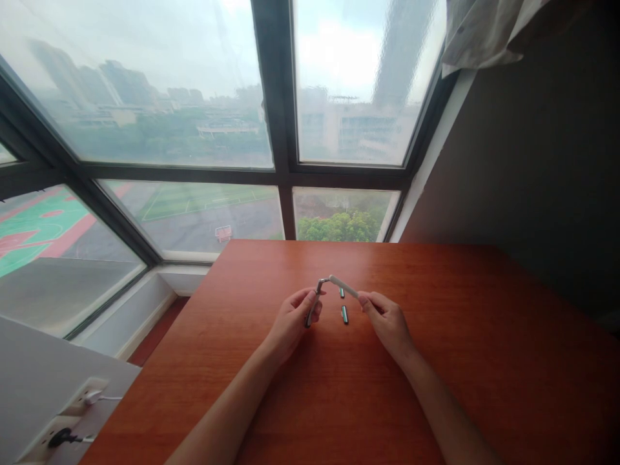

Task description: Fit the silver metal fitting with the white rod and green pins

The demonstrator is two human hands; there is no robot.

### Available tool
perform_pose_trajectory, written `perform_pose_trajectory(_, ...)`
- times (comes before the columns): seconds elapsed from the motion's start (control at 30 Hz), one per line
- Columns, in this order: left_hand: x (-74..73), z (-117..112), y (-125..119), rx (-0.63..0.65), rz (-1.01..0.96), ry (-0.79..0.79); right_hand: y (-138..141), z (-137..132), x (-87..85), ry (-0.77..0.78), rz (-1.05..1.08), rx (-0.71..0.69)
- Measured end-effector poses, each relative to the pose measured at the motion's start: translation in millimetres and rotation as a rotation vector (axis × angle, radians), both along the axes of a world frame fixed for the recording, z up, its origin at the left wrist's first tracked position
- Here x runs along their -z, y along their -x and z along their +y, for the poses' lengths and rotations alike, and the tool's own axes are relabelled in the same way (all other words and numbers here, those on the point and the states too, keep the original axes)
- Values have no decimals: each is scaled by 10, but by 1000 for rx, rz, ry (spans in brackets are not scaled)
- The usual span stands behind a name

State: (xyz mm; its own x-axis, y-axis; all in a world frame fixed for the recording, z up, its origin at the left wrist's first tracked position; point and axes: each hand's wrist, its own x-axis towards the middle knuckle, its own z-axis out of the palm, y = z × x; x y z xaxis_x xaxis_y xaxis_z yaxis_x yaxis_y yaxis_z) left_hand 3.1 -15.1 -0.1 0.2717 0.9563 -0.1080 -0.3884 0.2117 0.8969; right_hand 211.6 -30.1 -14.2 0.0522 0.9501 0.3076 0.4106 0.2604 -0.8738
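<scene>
In my left hand a slim dark and silver razor handle stands tilted, its bent neck pointing up and to the right. Fingers and thumb close around its lower part. My right hand pinches one end of a thin pale stick, which slants up to the left. The stick's rounded far tip meets or lies very near the razor's neck; whether they touch I cannot tell. Below the stick, between both hands, a dark razor cartridge with a green strip lies on the table. Behind it sits a second small cartridge, partly hidden by the stick.
A reddish-brown wooden table spans the area under my arms. Large windows with dark frames rise behind its far edge. At lower left, wall sockets hold plugs with cords. Pale cloth hangs at upper right.
</scene>
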Motion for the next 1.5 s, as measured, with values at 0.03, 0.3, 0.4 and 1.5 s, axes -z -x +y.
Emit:
perform_pose_trajectory(0.03,3,0,0,-3,0,-2,2,-1,-3,-2,2,1)
perform_pose_trajectory(0.3,2,-6,3,26,1,-7,11,-4,7,-4,6,-22)
perform_pose_trajectory(0.4,-7,-9,3,33,7,-8,11,-5,6,-3,8,-39)
perform_pose_trajectory(1.5,43,23,56,-77,167,-115,12,2,-27,55,68,-55)
